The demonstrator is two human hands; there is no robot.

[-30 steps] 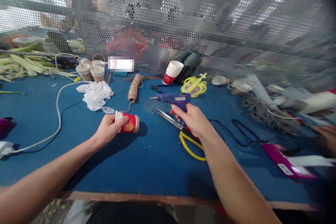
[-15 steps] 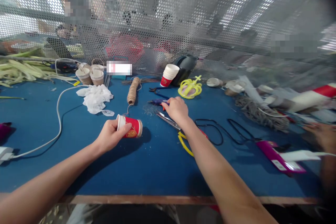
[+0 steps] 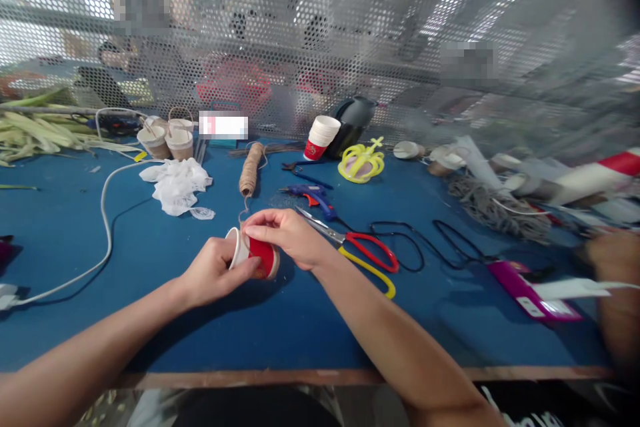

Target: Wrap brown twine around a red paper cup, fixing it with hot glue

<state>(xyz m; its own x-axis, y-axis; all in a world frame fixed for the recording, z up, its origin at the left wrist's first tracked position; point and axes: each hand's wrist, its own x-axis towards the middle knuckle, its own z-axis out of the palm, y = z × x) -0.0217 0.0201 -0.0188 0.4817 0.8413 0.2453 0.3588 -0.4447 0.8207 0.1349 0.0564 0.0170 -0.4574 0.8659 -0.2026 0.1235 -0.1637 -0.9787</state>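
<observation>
My left hand (image 3: 213,271) is wrapped round a red and white paper cup (image 3: 264,255), which lies tilted on its side with its rim to the left. At the top of the cup, near the rim, my right hand (image 3: 283,235) pinches the twine (image 3: 243,211) between thumb and fingers. That twine runs up to a tan twine roll (image 3: 251,170). Right of my right hand lie scissors (image 3: 334,235) with one red and one yellow handle. A blue glue gun (image 3: 310,195) rests just above them, its tip to the left.
Behind are stacked paper cups (image 3: 321,137), a yellow crown-shaped piece (image 3: 361,163), pliers (image 3: 305,172), white crumpled plastic (image 3: 177,187) and twine-wrapped cups (image 3: 179,141). A purple power strip (image 3: 533,290) lies right, near another person's arm (image 3: 617,287). A white cable (image 3: 107,213) curves at left.
My right hand has left the glue gun and come down left to the cup, now pinching the twine there. My left hand still holds the cup, now tilted a little differently.
</observation>
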